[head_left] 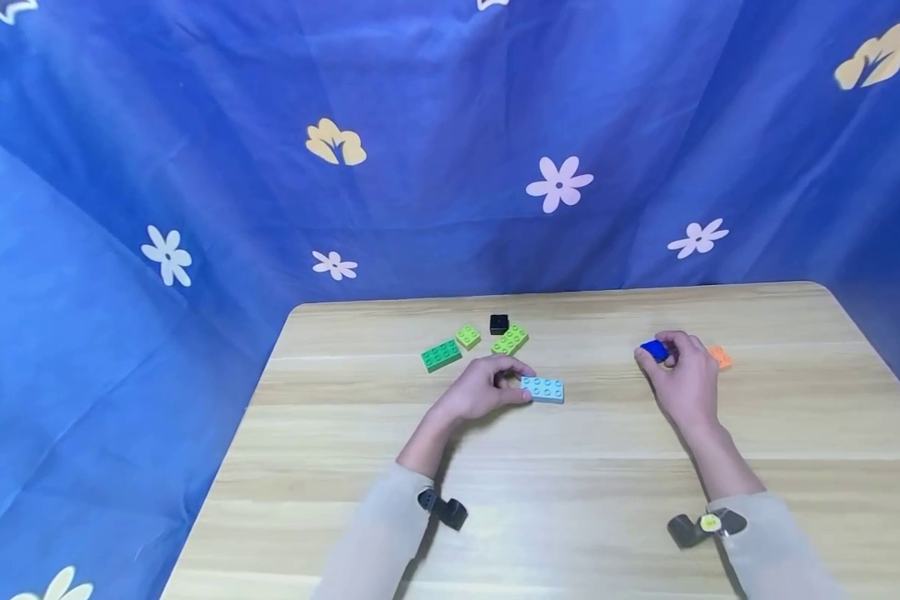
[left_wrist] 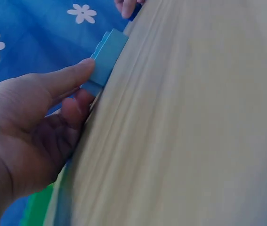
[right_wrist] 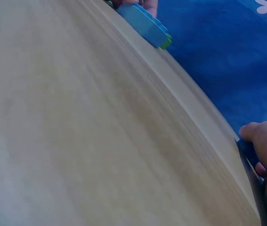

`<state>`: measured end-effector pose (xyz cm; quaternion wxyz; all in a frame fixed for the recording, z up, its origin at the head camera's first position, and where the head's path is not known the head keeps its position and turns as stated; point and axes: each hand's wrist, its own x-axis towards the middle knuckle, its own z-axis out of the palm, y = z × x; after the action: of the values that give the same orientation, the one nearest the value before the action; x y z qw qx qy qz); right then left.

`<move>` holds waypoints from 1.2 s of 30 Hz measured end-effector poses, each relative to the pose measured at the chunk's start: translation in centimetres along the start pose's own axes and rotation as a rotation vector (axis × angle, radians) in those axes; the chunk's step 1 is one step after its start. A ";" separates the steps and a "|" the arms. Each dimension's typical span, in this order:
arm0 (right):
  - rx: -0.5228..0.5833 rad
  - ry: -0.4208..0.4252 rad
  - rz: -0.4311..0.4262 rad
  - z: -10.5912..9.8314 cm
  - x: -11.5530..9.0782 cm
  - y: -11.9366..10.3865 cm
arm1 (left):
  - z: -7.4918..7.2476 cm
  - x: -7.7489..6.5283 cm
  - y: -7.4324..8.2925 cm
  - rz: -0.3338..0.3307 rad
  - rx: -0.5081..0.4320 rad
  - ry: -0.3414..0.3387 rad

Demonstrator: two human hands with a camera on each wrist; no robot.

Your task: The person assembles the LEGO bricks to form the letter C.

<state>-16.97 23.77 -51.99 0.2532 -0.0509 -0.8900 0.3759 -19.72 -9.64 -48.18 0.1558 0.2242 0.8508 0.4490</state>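
Observation:
My left hand (head_left: pixel 487 388) pinches the left end of a light blue toy brick (head_left: pixel 547 390) between thumb and fingers, low over the table. In the left wrist view the thumb lies along the side of that light blue brick (left_wrist: pixel 110 54). Off to the right, my right hand (head_left: pixel 684 375) holds a small dark blue brick (head_left: pixel 653 351) between thumb and fingertips. An orange brick (head_left: pixel 720 357) lies just right of this hand, partly covered by it. In the right wrist view the hand shows only at the edge, with the dark blue brick mostly hidden.
Behind my left hand lie a dark green brick (head_left: pixel 441 356), a small lime brick (head_left: pixel 468 337), a longer lime brick (head_left: pixel 510 340) and a black brick (head_left: pixel 498 324). The wooden table (head_left: pixel 570 517) ends at a blue flowered curtain (head_left: pixel 435 208).

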 end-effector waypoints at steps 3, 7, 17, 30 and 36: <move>0.007 -0.046 -0.019 0.0 0.3 0.0 | 1.2 1.7 0.1 0.006 -0.050 0.017; 0.079 -0.121 -0.064 0.2 0.1 0.0 | 2.4 3.4 0.3 0.020 -0.094 0.037; 0.375 -0.258 -0.219 1.3 -0.8 -1.6 | 2.6 4.4 -0.1 0.006 -0.147 0.021; 0.240 -0.313 -0.367 2.0 -1.7 -2.8 | 2.8 4.6 0.0 0.038 -0.124 0.019; 0.213 -0.320 -0.369 2.2 -1.8 -3.0 | 2.8 4.5 0.1 0.036 -0.126 0.026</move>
<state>-16.18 19.74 -51.96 0.1775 0.1990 -0.8684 0.4181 -22.20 -5.31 -49.97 0.1505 0.2233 0.8186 0.5073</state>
